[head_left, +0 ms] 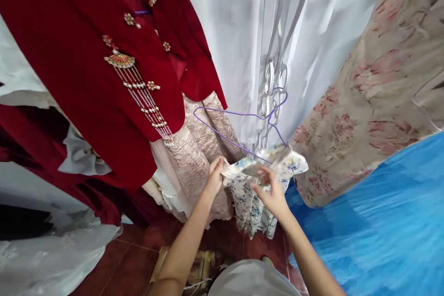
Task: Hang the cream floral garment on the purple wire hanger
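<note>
In the head view, the person seems to be arranging a floral garment (248, 199), at five o'clock, on a purple wire hanger (227, 137). The left hand's (215, 176) grip is clamped on its ten-o'clock shoulder; the right hand's (275, 198), by the neckline, cannot be told. Next calls for keeping the neckline spread, presumably. White with blue print, it hangs in folds.

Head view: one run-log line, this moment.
left hand: pinching white floral garment | right hand: at garment's opening, grip unclear | purple hanger: one end outside garment
</note>
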Demonstrator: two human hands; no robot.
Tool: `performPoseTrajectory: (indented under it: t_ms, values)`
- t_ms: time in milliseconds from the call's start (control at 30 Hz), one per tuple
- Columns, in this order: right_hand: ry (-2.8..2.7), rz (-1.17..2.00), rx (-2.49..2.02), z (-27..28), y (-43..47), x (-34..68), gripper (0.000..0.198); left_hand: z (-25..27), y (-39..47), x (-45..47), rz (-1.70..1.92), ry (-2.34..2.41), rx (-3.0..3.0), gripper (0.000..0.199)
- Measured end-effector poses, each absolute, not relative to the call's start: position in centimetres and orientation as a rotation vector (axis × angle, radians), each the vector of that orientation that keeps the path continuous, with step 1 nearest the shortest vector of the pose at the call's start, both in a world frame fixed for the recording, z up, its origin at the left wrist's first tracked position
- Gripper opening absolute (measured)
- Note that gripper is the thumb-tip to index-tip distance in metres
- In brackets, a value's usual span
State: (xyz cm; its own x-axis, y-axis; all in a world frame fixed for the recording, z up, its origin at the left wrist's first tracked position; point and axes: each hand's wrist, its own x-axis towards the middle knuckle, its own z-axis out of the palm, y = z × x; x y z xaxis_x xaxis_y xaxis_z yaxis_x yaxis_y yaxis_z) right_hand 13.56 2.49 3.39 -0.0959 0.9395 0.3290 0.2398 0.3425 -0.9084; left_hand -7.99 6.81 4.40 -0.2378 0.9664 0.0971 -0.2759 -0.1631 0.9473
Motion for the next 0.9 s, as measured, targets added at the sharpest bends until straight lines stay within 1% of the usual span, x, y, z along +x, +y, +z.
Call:
performPoseTrajectory:
  t_ms: [33,67,133,167,200,267,333,400,467,533,633,733,833,867,900]
  values:
    - [-1.668,0.862,-1.063,3.3,2.0,13.7,0.063,4.1,5.8,-6.5,1.499,1.066,1.139,0.032]
    - [-1.755,0.903,-1.041,3.2,1.6,13.9,0.060,4.2,5.0,-5.1,1.372,1.062,1.338,0.029]
    - [-1.854,1.016,-1.070,3.2,0.8,14.4,0.039,4.8,3.9,-2.8,1.103,1.058,1.671,0.024]
    - [-1.867,1.063,-1.100,3.2,0.5,15.0,0.030,5.2,3.6,-1.9,0.997,1.049,1.758,0.023]
    - [-1.876,1.098,-1.109,3.4,0.2,15.7,0.027,5.6,3.4,-1.2,0.929,1.030,1.783,0.023]
    - [-1.926,1.122,-1.040,4.3,-0.2,18.0,0.027,5.8,3.0,-0.3,0.841,0.941,1.706,0.024]
    - [-1.973,1.033,-0.935,5.8,-0.6,20.9,0.024,5.3,2.3,0.1,0.703,0.782,1.587,0.031]
    - [-1.946,0.816,-0.894,7.7,-0.6,24.2,0.020,4.4,1.2,0.6,0.522,0.654,1.524,0.039]
    - [-1.851,0.576,-0.879,9.6,0.0,27.1,0.016,3.3,-0.1,1.3,0.418,0.632,1.543,0.035]
    - [-1.760,0.410,-0.868,11.1,1.2,29.2,0.011,2.5,-1.3,2.2,0.457,0.702,1.581,0.028]
    - [-1.675,0.350,-0.866,12.3,4.4,30.4,0.007,2.1,-2.6,3.6,0.673,0.873,1.518,0.033]
    - [-1.619,0.541,-0.876,12.6,8.5,29.7,0.015,2.6,-3.4,4.1,0.814,0.963,1.418,0.038]
    - [-1.532,0.831,-0.846,12.4,12.3,28.4,0.028,3.6,-3.5,2.9,0.855,1.052,1.494,0.052]
    - [-1.509,0.919,-0.827,12.3,13.2,28.0,0.031,4.0,-3.4,2.1,0.868,1.127,1.533,0.054]
    - [-1.492,0.998,-0.814,12.2,13.9,27.6,0.033,4.2,-3.2,1.1,0.876,1.216,1.564,0.051]
